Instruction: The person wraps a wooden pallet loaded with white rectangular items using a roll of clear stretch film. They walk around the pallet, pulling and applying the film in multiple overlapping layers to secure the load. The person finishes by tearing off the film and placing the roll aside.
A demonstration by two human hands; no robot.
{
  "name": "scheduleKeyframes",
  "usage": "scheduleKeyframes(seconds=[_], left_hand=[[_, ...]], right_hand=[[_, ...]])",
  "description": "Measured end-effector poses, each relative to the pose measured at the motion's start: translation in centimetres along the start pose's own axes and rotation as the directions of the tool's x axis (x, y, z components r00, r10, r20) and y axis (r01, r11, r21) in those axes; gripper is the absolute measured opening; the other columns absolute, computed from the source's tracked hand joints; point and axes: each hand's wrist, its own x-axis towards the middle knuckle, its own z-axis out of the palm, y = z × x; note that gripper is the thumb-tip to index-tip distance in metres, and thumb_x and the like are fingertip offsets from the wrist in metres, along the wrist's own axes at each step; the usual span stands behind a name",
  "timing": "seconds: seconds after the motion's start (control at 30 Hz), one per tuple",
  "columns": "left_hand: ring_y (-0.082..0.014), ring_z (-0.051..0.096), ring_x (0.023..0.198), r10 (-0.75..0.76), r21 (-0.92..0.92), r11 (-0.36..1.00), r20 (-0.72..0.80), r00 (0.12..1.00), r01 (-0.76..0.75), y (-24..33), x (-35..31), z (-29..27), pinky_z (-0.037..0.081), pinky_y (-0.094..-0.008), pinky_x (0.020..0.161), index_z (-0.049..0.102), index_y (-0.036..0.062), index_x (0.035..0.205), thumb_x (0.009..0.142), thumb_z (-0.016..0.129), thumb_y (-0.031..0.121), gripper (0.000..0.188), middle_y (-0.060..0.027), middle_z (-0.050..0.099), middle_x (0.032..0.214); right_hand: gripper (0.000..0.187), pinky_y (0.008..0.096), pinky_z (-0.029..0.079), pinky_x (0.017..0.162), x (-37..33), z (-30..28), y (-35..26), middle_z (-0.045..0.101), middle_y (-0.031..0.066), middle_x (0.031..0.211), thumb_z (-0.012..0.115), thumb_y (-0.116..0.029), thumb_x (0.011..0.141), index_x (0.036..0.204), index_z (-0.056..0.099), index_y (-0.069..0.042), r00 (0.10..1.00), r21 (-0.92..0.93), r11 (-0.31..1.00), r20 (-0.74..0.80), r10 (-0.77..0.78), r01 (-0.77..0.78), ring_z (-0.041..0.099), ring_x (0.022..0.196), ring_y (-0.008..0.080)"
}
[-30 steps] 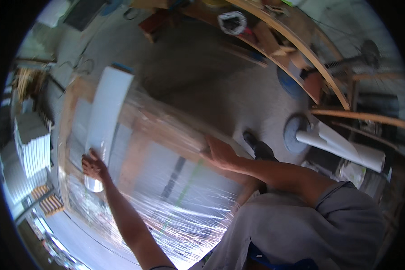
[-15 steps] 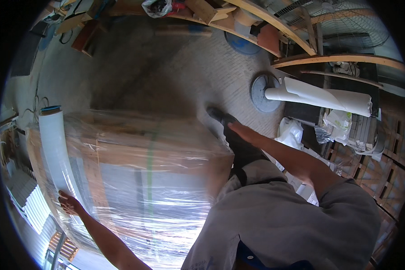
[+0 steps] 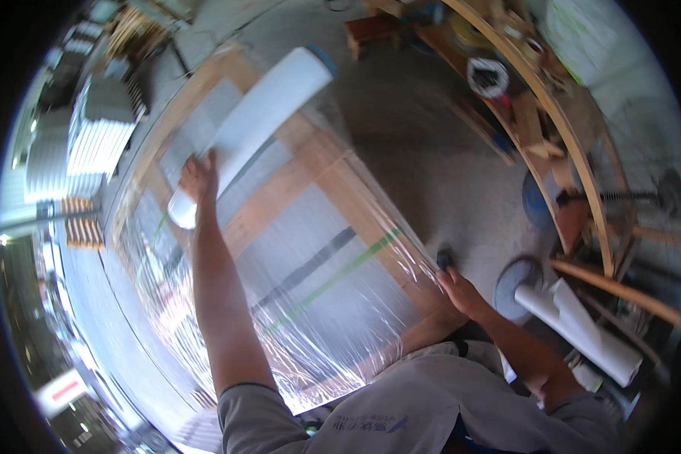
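Note:
My left hand [image 3: 197, 178] grips the lower end of a long white roll of stretch film [image 3: 257, 121] that lies slantwise over a wooden pallet crate [image 3: 295, 174]. Clear film [image 3: 318, 303] runs from the roll across the crate's top and down its side. My right hand [image 3: 461, 291] presses on the film at the crate's near right corner, fingers closed on the edge. The crate holds grey flat panels with a dark stripe and a green stripe under the film.
A second white roll [image 3: 583, 325] stands on a round base [image 3: 514, 276] on the concrete floor to the right. Curved wooden beams [image 3: 575, 136] and clutter line the right side. Stacked white slats [image 3: 91, 144] sit at the left.
The view has swung round. My left hand has carried the roll up and across the crate's top. My right hand has stayed on the film at the crate's corner.

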Motion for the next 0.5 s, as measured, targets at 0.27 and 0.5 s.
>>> scheduleKeyframes(seconds=[0.27,0.5], left_hand=[[-0.0353,0.028,0.137,-0.089,-0.027,0.996,0.036,0.995,0.09,-1.0,-16.9,-4.0,0.024,-0.0493,0.11,0.036,0.0006,0.14,0.087,0.058,0.044,0.072,-0.0199,0.034,0.146],[-0.0331,0.021,0.141,-0.318,-0.028,0.941,0.275,0.907,0.338,-2.1,-40.4,-11.8,0.017,-0.0484,0.115,0.03,-0.0029,0.142,0.09,0.051,0.04,0.071,-0.0193,0.026,0.151]], right_hand=[[0.062,0.0482,0.046,0.086,3.7,7.1,-4.5,0.057,0.027,0.114,0.05,-0.044,0.093,0.13,0.041,0.004,0.91,-0.54,0.835,-0.29,-0.298,0.101,0.057,0.102,0.0442],[0.062,0.0476,0.046,0.085,3.6,7.6,-2.8,0.059,0.0271,0.112,0.045,-0.048,0.095,0.127,0.045,0.004,0.879,-0.624,0.771,-0.29,-0.38,0.128,0.058,0.102,0.0427]])
